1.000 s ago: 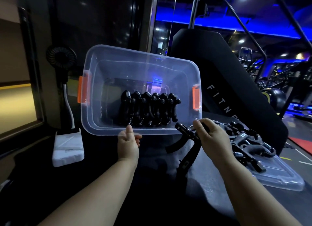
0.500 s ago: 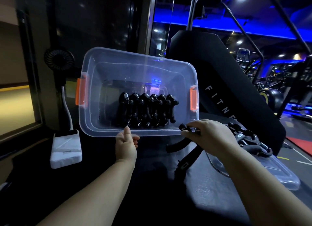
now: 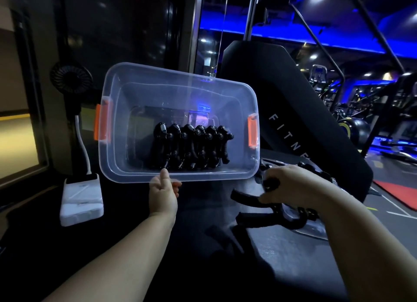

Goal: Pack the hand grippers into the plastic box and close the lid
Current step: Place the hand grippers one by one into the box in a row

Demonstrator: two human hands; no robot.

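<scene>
The plastic box [image 3: 158, 98] is tipped with its opening toward the person, and the left hand [image 3: 163, 194] pinches its near rim, thumb on the edge. A row of hand grippers [image 3: 191, 146] stands packed inside, with free room to its right. The right hand [image 3: 291, 184] clasps a spare gripper [image 3: 248, 200] just below the box's right corner. It likely fits best turned to match the row and slid snug against the last one, with the box kept steady.
</scene>
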